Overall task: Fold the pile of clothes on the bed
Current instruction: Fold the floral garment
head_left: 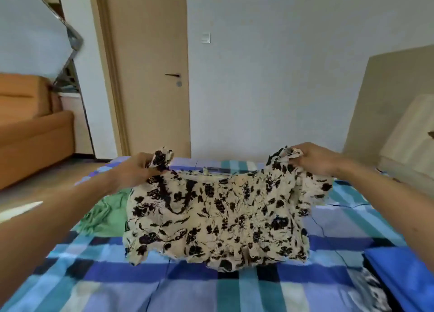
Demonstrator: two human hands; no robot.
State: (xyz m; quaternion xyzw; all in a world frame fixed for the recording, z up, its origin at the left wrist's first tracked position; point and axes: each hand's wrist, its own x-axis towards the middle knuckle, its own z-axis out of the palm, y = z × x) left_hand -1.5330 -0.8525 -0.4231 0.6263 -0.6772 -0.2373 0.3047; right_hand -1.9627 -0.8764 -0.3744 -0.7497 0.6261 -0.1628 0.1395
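My left hand [137, 169] and right hand [315, 159] each pinch a bunched sleeve of the crinkled cream blouse [218, 217], black-flowered, spread over the middle of the flat, blue-plaid bed [117, 276]. Its ruffled hem reaches the bed. A rumpled green garment [105, 215] lies toward the left edge, and folded blue cloth [404, 271] sits at the near right corner.

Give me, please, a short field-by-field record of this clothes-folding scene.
garment in hand: cream top with black floral print, spread wide between the hands
left hand: left hand grips the top's upper left corner
right hand: right hand pinches its upper right corner
surface: bed with blue checked sheet
other clothes: green garment crumpled left of the top; blue fabric at the bed's right edge
fold state: top not yet folded
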